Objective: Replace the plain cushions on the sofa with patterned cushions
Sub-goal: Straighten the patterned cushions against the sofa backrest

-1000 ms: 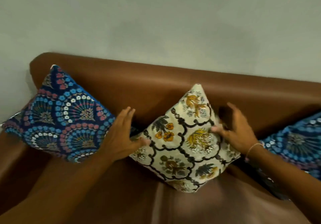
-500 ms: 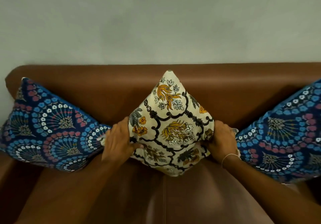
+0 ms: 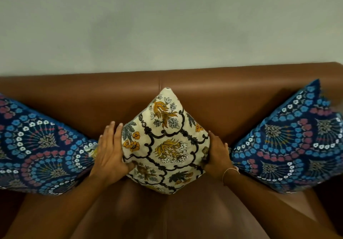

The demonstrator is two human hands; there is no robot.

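A cream cushion with yellow flowers and black scrollwork [image 3: 167,146] stands on one corner in the middle of the brown leather sofa [image 3: 232,94], leaning on the backrest. My left hand [image 3: 111,151] presses flat against its left side, thumb on the front. My right hand [image 3: 216,155] grips its right side, fingers hidden behind the cushion. A blue cushion with fan patterns [image 3: 40,149] leans at the sofa's left end. A matching blue patterned cushion [image 3: 293,146] leans at the right end. No plain cushion is in view.
A pale grey-green wall [image 3: 167,25] rises straight behind the backrest. The brown seat [image 3: 167,216] stretches toward me between my forearms, with a seam down its middle.
The cream cushion went from lying tilted to standing on its corner, squeezed between both hands. My view shifted right, so both blue cushions now flank it.
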